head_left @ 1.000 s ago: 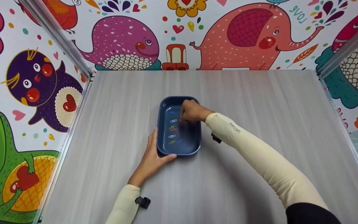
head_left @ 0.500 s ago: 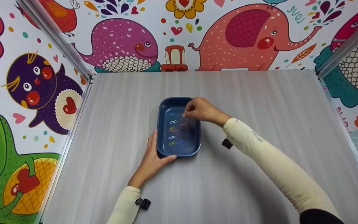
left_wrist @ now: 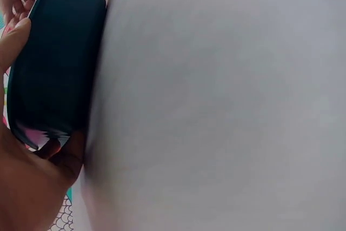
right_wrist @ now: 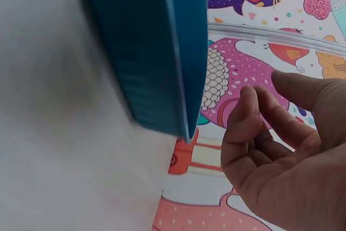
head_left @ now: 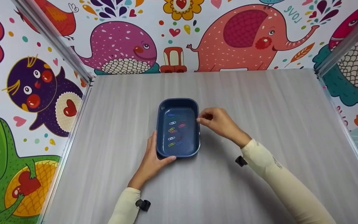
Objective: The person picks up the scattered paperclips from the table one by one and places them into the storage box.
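Note:
A dark blue rectangular tray (head_left: pixel 190 137) sits on the table. Several coloured paper clips lie spaced out on its floor in two uneven columns, among them a white paper clip (head_left: pixel 172 123), a pink paper clip (head_left: pixel 181 125) and a yellow paper clip (head_left: pixel 172 144). My left hand (head_left: pixel 150 161) holds the tray's near left corner, thumb on the near rim and fingers along the left side. Just beyond the right rim is my right hand (head_left: pixel 222 124), fingers loosely bent. The right wrist view shows its thumb (right_wrist: pixel 297 87) apart from the fingers, with nothing between them.
Light grey wood-grain table (head_left: pixel 120 109) surrounds the tray. Walls with printed cartoon animals stand at the back and sides, joined by metal corner posts (head_left: pixel 59 43). A small black wrist camera (head_left: pixel 143 204) sits at each sleeve cuff.
My right hand has drawn back from over the tray to its right side, uncovering the pink paper clip and the tray's right half. My left hand stays at the corner.

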Available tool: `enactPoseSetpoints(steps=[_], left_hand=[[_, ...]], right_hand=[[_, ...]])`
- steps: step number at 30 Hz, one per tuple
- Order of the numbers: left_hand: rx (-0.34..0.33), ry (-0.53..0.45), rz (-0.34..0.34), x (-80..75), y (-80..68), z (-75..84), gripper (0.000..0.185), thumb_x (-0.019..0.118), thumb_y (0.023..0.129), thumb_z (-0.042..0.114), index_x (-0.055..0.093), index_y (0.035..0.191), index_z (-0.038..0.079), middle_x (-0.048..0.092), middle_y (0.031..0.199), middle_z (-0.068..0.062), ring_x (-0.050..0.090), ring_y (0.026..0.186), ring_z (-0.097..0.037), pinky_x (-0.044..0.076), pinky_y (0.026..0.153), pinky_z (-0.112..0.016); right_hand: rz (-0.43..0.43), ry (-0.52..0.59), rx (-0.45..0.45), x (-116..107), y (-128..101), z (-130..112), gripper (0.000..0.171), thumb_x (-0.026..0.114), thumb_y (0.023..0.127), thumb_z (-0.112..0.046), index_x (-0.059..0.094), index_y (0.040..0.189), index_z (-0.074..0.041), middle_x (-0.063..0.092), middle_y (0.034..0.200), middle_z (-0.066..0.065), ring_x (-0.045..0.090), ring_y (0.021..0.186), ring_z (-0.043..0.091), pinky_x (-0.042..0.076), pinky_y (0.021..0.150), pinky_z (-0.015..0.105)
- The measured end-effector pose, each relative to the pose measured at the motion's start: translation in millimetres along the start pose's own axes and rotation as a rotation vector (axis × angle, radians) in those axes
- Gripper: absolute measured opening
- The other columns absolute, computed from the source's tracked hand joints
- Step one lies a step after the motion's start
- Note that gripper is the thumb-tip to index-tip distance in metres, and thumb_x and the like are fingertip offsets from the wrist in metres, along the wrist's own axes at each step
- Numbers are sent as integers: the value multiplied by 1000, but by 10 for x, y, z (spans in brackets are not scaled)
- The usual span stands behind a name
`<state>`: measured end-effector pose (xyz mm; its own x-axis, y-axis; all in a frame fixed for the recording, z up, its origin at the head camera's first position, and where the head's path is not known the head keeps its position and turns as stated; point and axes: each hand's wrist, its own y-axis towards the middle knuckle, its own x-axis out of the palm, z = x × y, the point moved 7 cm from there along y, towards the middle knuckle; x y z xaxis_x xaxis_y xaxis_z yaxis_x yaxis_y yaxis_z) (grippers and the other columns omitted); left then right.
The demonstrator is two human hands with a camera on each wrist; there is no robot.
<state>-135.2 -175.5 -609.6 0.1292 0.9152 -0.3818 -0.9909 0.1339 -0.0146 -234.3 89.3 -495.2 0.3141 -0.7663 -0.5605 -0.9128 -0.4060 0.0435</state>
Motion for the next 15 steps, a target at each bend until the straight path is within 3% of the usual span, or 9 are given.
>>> enactPoseSetpoints(steps=[9,15], left_hand=[[-23,29,-32,-14,5,24,133,95,88,41,2,177,5,11,181,-21,17,166,-41,17,132,-64],[9,126,-10,-59,-1,153,119,82,98,46,2,177,6,3,183,-21,9,168,-42,16,131,-68]], right_hand=[[181,-102,-47,-132,-451,299,11,78,103,-9,82,110,-1,78,101,8,70,91,21,57,81,40],[261,-217,-59,-220,-767,528,28,81,103,-16,78,123,2,76,121,16,70,116,34,58,97,54]])
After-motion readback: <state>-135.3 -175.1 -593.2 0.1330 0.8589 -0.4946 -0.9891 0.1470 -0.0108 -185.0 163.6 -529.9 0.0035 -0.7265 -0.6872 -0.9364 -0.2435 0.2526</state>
